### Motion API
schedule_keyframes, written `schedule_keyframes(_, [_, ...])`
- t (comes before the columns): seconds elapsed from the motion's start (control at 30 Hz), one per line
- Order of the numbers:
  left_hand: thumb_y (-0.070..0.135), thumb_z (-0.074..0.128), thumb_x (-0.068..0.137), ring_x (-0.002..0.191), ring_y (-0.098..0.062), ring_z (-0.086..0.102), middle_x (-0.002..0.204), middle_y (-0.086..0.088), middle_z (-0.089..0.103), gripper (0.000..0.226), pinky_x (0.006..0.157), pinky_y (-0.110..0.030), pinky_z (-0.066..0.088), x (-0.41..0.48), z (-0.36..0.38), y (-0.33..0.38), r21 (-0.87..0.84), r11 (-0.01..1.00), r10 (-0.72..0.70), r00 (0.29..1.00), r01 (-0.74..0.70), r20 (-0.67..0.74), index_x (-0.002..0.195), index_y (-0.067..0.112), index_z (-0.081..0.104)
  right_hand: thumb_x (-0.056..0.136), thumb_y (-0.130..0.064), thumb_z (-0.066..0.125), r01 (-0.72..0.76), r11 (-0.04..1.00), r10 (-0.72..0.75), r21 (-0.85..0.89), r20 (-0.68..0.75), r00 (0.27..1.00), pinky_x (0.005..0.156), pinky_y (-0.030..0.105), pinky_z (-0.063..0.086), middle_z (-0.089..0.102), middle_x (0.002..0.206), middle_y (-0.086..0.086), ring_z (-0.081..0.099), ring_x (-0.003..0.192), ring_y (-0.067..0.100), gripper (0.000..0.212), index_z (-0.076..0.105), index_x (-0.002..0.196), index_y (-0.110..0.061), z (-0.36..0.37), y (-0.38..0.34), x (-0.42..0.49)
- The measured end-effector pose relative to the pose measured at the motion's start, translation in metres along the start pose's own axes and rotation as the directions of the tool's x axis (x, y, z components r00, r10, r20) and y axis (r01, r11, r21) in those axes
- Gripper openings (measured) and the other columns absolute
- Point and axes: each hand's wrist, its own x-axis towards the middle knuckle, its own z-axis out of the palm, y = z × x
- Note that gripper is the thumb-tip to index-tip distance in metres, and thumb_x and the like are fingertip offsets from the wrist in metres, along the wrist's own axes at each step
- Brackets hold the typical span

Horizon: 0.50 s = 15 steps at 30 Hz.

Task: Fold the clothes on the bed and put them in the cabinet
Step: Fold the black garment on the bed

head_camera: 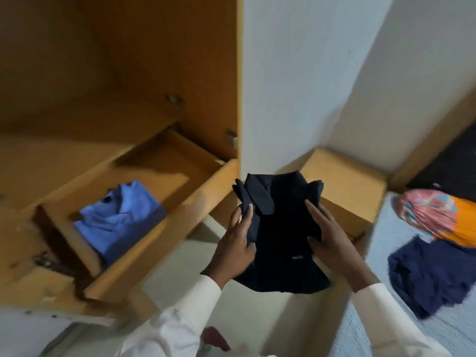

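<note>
Two hands, one folded dark shirt (280, 228), just right of the open drawer (164, 228).
In the wooden cabinet (154, 60) we see that drawer holding a folded blue shirt (118, 215), bare board beside it; our left hand (235, 246) and right hand (332, 240) clasp the collared dark shirt by its sides, thumbs pressed on its front; further right, a tan box (345, 181) and the bed (381, 279) with a crumpled navy garment (432, 274) and patterned cloth (435, 215).

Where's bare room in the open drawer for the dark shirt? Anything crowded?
Free: the drawer floor between the blue shirt and the drawer's far right wall, probably enough for the dark shirt. Crowded: the near left end, filled by the blue shirt.
</note>
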Motion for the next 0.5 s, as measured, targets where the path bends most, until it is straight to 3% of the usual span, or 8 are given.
schedule_keyframes(0.07, [0.006, 0.054, 0.092, 0.138, -0.022, 0.037, 0.161, 0.015, -0.009, 0.09, 0.092, -0.028, 0.049, 0.006, -0.033, -0.015, 0.023, 1.0, 0.002, 0.994, 0.001, -0.11, 0.152, 0.047, 0.0, 0.085, 0.001, 0.064, 0.073, 0.997, -0.073, 0.006, 0.018, 0.997, 0.107, 0.033, 0.041, 0.025, 0.158, -0.005, 0.035, 0.14, 0.016, 0.087, 0.023, 0.155, -0.03, 0.014, -0.026, 0.038])
schedule_keyframes(0.17, [0.004, 0.054, 0.091, 0.144, -0.021, 0.024, 0.162, 0.011, -0.008, 0.09, 0.098, -0.015, 0.034, 0.014, -0.08, -0.038, 0.055, 0.998, -0.009, 0.966, 0.024, -0.258, 0.153, 0.042, 0.001, 0.085, 0.005, 0.063, 0.196, 0.981, -0.196, -0.006, 0.046, 0.98, 0.103, 0.022, 0.035, 0.027, 0.158, -0.002, 0.034, 0.138, 0.012, 0.085, 0.024, 0.155, -0.026, 0.036, -0.068, 0.095])
schedule_keyframes(0.23, [0.001, 0.056, 0.088, 0.145, -0.023, 0.024, 0.163, 0.006, -0.005, 0.093, 0.102, -0.015, 0.031, 0.021, -0.113, -0.057, 0.062, 0.997, -0.015, 0.941, 0.039, -0.339, 0.153, 0.039, 0.002, 0.084, 0.009, 0.062, 0.291, 0.957, -0.291, 0.011, 0.076, 0.954, 0.103, 0.018, 0.034, 0.027, 0.158, -0.001, 0.035, 0.139, 0.013, 0.085, 0.025, 0.154, -0.024, 0.055, -0.095, 0.133])
schedule_keyframes(0.43, [-0.004, 0.056, 0.084, 0.149, -0.017, 0.009, 0.163, -0.002, 0.002, 0.092, 0.11, -0.012, 0.021, 0.036, -0.183, -0.1, 0.085, 0.98, -0.107, 0.832, 0.181, -0.545, 0.155, 0.028, 0.007, 0.087, -0.002, 0.065, 0.411, 0.911, -0.407, 0.024, 0.201, 0.891, 0.112, 0.044, 0.037, 0.02, 0.162, 0.003, 0.028, 0.145, 0.026, 0.086, 0.022, 0.155, -0.03, 0.106, -0.158, 0.23])
schedule_keyframes(0.5, [-0.005, 0.055, 0.085, 0.149, -0.023, 0.017, 0.163, 0.0, 0.002, 0.092, 0.111, -0.025, 0.034, 0.037, -0.202, -0.115, 0.057, 0.973, -0.147, 0.792, 0.223, -0.593, 0.155, 0.029, 0.007, 0.088, -0.004, 0.065, 0.452, 0.891, -0.445, 0.04, 0.272, 0.853, 0.114, 0.047, 0.035, 0.017, 0.163, 0.002, 0.024, 0.147, 0.026, 0.087, 0.019, 0.155, -0.033, 0.126, -0.179, 0.261])
